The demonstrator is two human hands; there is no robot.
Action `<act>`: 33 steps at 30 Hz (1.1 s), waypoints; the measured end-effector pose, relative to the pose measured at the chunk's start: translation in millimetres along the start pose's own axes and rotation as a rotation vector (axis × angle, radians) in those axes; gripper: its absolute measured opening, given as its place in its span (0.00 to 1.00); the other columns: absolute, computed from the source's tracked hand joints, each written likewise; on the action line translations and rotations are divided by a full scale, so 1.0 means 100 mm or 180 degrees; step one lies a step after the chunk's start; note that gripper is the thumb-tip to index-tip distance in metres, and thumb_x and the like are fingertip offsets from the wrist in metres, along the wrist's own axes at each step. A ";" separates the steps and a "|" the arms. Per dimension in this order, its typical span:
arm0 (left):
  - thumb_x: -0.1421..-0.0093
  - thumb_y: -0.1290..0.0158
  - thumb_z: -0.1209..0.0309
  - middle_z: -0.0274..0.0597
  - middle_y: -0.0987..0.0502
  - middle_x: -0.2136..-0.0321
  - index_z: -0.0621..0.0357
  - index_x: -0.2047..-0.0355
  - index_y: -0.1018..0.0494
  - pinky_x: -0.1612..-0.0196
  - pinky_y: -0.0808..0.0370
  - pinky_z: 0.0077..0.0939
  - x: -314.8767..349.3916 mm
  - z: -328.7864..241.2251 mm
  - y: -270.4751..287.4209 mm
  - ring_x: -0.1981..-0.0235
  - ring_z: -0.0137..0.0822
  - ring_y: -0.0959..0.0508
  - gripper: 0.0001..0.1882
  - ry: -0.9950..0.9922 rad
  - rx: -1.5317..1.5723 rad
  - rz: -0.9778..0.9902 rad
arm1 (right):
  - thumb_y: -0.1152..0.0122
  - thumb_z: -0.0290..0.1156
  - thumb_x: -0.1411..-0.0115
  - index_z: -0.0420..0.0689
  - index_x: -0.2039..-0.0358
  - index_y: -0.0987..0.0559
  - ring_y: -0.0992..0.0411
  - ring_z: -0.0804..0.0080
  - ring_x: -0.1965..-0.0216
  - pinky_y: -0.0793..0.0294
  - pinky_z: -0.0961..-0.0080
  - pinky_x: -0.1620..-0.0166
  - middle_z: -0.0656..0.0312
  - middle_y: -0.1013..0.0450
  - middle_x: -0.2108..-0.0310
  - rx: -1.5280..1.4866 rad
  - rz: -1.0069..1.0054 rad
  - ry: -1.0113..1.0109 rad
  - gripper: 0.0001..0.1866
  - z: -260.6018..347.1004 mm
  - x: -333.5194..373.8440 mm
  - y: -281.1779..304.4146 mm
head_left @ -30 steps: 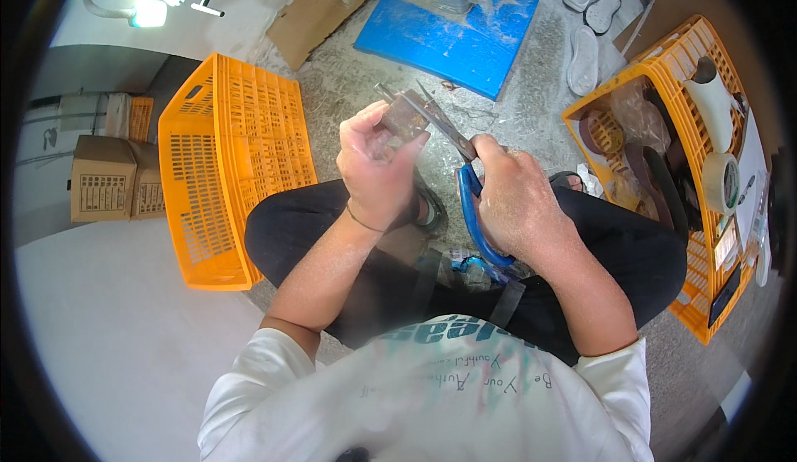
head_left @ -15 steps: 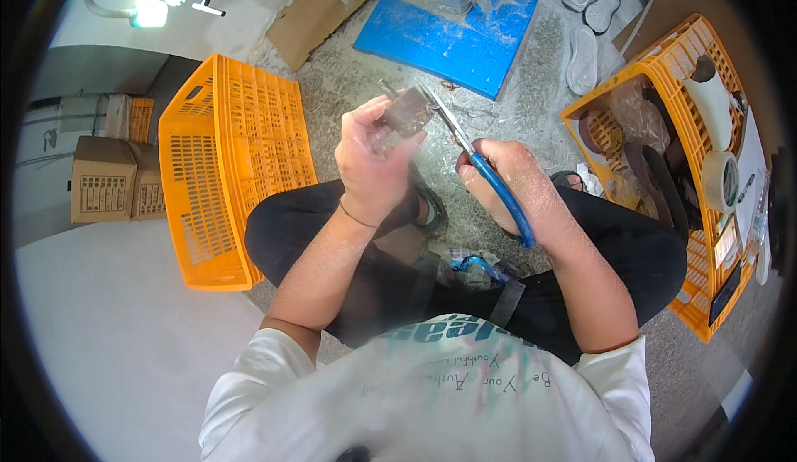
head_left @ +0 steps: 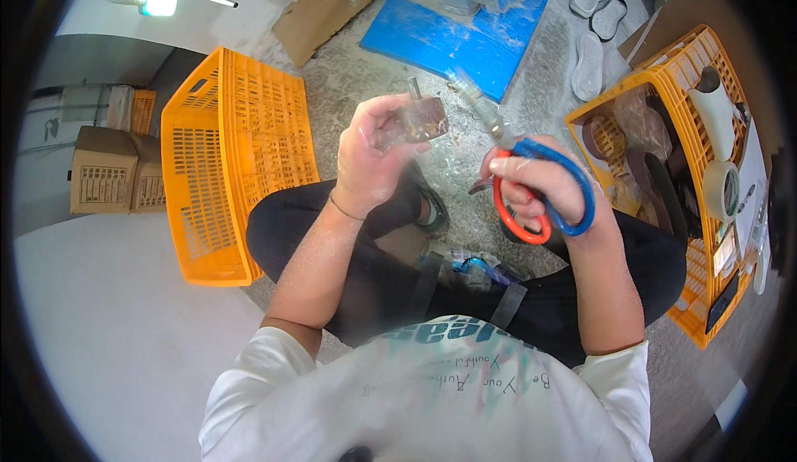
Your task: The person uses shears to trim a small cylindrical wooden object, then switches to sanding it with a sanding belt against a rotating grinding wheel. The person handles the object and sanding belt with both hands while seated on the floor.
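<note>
My left hand (head_left: 369, 151) is closed round a sanding drum (head_left: 422, 120), a brownish, squat cylinder with a thin metal shaft poking up from it. Its near side is hidden by my fingers. In my right hand (head_left: 544, 186) is a pair of scissors (head_left: 584, 200) with one blue and one red handle loop, fingers through the loops. The blades point up and to the left, smeared by motion, a little to the right of the drum and apart from it. Both hands hang above the dusty floor between my bent legs.
A yellow crate (head_left: 195, 188) stands on the left. Another yellow crate (head_left: 701, 47) on the right holds dark abrasive belts (head_left: 656, 184), with a tape roll (head_left: 721, 188) on it. Ahead lie a blue board (head_left: 515, 26), cardboard (head_left: 332, 9) and white shoe soles (head_left: 588, 65).
The scissors have turned so both handle loops show, and their blades have swung off the drum to the right. The drum has tipped slightly, its shaft now pointing more upright.
</note>
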State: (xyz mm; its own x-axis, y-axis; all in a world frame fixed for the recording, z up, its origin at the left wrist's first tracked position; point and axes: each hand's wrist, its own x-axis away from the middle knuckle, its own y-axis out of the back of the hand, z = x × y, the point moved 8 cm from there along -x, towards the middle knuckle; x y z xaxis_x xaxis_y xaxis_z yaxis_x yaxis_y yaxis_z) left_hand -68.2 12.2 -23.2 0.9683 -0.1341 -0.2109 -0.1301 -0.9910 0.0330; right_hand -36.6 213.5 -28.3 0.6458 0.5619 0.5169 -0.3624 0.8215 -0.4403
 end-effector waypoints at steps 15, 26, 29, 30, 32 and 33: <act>0.47 0.40 0.88 0.48 0.27 0.49 0.67 0.44 0.36 0.42 0.27 0.31 0.00 -0.04 -0.02 0.46 0.37 0.25 0.30 0.0216 0.0890 -0.0478 | 0.28 0.54 0.49 0.38 0.50 0.32 0.27 0.46 0.50 0.28 0.54 0.48 0.43 0.27 0.55 0.3469 -0.1413 0.1334 0.39 0.32 0.16 -0.33; 0.49 0.35 0.85 0.44 0.25 0.52 0.67 0.47 0.31 0.44 0.26 0.28 0.04 -0.03 0.01 0.49 0.33 0.23 0.29 -0.0067 0.0031 -0.0463 | 0.36 0.43 0.39 0.35 0.66 0.28 0.23 0.38 0.65 0.23 0.52 0.60 0.38 0.25 0.75 0.3669 -0.1364 0.0840 0.21 0.20 0.05 -0.24; 0.49 0.36 0.86 0.45 0.25 0.51 0.67 0.47 0.33 0.43 0.26 0.28 0.03 -0.06 0.00 0.49 0.34 0.23 0.29 -0.0118 -0.0034 -0.0471 | 0.35 0.43 0.39 0.35 0.67 0.27 0.22 0.41 0.66 0.23 0.55 0.61 0.39 0.25 0.76 0.3432 -0.1295 0.0735 0.21 0.16 0.03 -0.19; 0.48 0.37 0.86 0.46 0.25 0.51 0.67 0.46 0.33 0.43 0.26 0.29 0.03 -0.07 0.00 0.49 0.34 0.23 0.29 -0.0136 0.0050 -0.0495 | 0.34 0.44 0.40 0.35 0.66 0.27 0.22 0.41 0.66 0.23 0.56 0.61 0.40 0.25 0.76 0.3190 -0.1182 0.0765 0.22 0.15 0.01 -0.19; 0.48 0.38 0.87 0.47 0.26 0.51 0.67 0.46 0.34 0.43 0.26 0.30 0.03 -0.09 -0.01 0.48 0.35 0.24 0.29 -0.0177 0.0176 -0.0510 | 0.32 0.45 0.41 0.35 0.65 0.26 0.22 0.43 0.67 0.23 0.59 0.61 0.42 0.25 0.76 0.2729 -0.0992 0.0734 0.23 0.13 -0.03 -0.18; 0.48 0.38 0.88 0.47 0.26 0.51 0.67 0.46 0.35 0.42 0.27 0.30 0.02 -0.10 -0.02 0.48 0.35 0.24 0.29 -0.0208 0.0219 -0.0504 | 0.32 0.47 0.42 0.35 0.64 0.26 0.22 0.44 0.66 0.24 0.59 0.60 0.43 0.24 0.75 0.2560 -0.0996 0.0796 0.25 0.14 -0.03 -0.18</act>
State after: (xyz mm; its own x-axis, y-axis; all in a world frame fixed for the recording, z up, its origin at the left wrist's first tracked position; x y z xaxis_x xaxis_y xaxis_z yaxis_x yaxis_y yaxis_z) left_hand -63.5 13.5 -13.6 0.9622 0.0258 -0.2712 0.0064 -0.9974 -0.0721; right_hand -41.5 198.6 -11.4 0.8875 0.3406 0.3105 -0.4456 0.8059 0.3898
